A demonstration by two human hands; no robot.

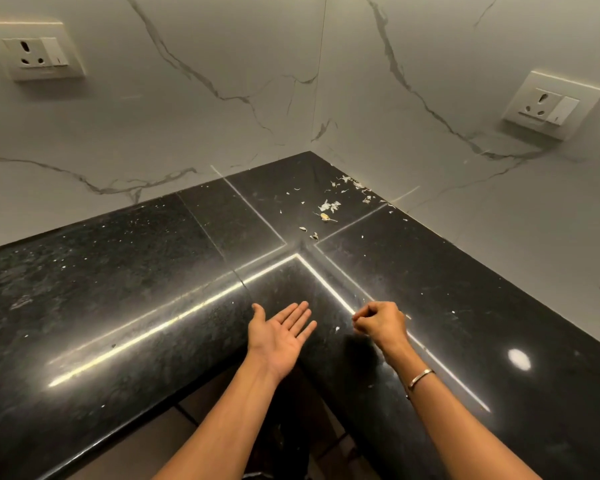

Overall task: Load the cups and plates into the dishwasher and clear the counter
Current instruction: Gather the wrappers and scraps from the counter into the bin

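At the corner, glossy black counter (118, 271), pale scraps (329, 206) scattered, left hand (281, 336) flat palm-up, right hand (381, 322) fisted.

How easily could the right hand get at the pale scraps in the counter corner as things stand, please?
Probably yes: the black counter between the right hand and the scraps holds nothing in the way. They lie far back by the wall, so the arm would need to stretch.

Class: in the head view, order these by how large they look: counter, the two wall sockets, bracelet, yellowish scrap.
1. the counter
2. left socket and right socket, too alike to rank
3. bracelet
4. yellowish scrap
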